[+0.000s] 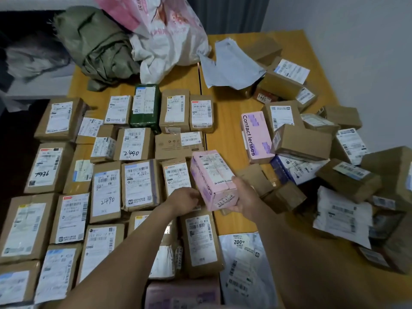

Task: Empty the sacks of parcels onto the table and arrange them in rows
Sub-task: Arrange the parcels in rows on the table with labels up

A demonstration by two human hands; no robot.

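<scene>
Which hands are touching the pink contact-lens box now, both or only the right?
Right hand: touching; the head view shows its fingers wrapped round the pink box's near end. Left hand: cannot tell; its fingertips reach the box's edge, blurred.

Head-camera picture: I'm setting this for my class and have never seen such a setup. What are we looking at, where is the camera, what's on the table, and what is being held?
There is no machine here. A person works with bare hands, and one wide camera on their head looks forward and down, so both forearms reach in from below. The right hand grips a pink box with a shipping label, held tilted. The left hand steadies its near corner. On the left of the table, labelled cardboard parcels lie in tidy rows. On the right, more sit in a loose pile. At the far edge lie a green sack and a pink-and-white sack.
</scene>
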